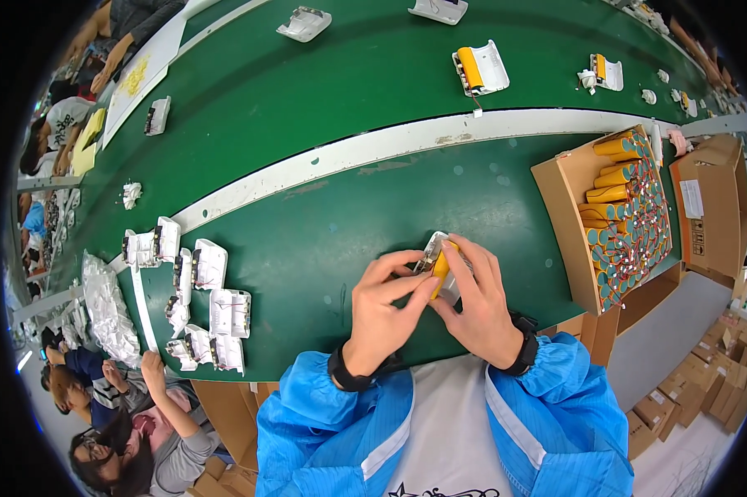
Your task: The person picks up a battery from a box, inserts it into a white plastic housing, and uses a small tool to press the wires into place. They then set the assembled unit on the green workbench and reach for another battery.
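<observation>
L hand (386,313) & R hand (483,308): fingers pinching yellow cyl. (439,272) w/ white shell (432,246), over green table (323,224); cardbd. box (567,219) nr. R.

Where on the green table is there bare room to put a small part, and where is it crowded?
Bare green tabletop lies between the left hand and the white casings, and between the right hand and the cardboard box. The left end is crowded, with casings close together near the plastic bag; the box is packed with orange cylinders.
</observation>
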Tool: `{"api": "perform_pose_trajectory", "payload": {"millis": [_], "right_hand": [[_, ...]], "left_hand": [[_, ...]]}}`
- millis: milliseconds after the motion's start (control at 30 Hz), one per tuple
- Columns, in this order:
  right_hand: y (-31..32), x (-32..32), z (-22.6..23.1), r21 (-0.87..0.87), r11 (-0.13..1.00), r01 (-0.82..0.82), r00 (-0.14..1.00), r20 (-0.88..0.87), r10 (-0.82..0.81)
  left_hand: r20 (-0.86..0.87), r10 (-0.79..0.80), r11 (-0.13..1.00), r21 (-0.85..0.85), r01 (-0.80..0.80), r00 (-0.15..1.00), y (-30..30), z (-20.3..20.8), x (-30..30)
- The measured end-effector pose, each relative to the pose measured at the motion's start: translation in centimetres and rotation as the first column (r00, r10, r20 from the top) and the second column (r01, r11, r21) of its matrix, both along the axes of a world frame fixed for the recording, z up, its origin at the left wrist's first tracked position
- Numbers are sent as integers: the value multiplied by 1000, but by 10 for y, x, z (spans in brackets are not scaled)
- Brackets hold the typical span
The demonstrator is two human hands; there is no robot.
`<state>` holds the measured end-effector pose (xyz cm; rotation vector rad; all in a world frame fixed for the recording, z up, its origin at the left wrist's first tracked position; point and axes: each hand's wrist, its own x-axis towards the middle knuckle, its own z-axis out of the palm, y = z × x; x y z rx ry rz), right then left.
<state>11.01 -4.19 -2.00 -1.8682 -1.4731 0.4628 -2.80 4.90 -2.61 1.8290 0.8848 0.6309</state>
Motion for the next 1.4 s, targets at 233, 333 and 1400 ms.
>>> {"api": "perform_pose_trajectory", "payload": {"millis": [233,333,1400], "right_hand": [[-1,-2,0,4,1000,6,1000,7,-6],[-1,-2,0,2,1000,-1,1000,-5,1],[0,21,8,-19,994,-110,994,-1,110]], "left_hand": [[73,100,836,-546,-45,992,9,-6,-1],[117,128,821,-569,-39,985,12,-8,2],[-148,-186,955,-261,143,971,19,-7,23]]}}
